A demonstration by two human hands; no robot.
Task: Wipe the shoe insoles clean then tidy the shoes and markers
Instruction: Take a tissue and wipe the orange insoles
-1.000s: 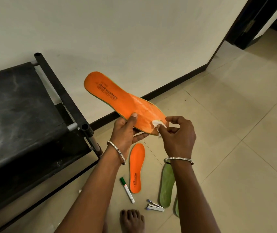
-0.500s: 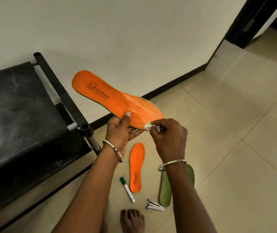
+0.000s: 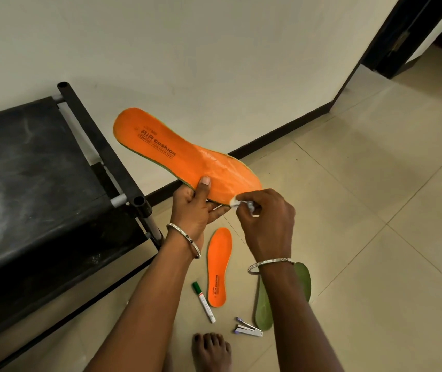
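Note:
My left hand [image 3: 195, 208] grips an orange insole [image 3: 176, 154] printed "AIR cushion", held up in the air, thumb on its top face near the toe end. My right hand [image 3: 265, 221] pinches a small white wipe [image 3: 235, 202] against the insole's toe edge. A second orange insole [image 3: 218, 267] lies on the floor below. A green insole [image 3: 264, 310] lies face down to its right, partly hidden by my right forearm. A green-capped white marker [image 3: 203, 302] lies left of the floor insole.
A black shoe rack [image 3: 40, 183] with tube posts stands at the left against the white wall. A small stapler [image 3: 248, 328] lies on the tiles near my bare foot [image 3: 210, 350]. A dark door frame [image 3: 402, 36] is at the top right. Beige tiles spread to the right.
The held insole dropped slightly and shifted left. My right hand with the wipe slid from the toe's top face down to its near edge.

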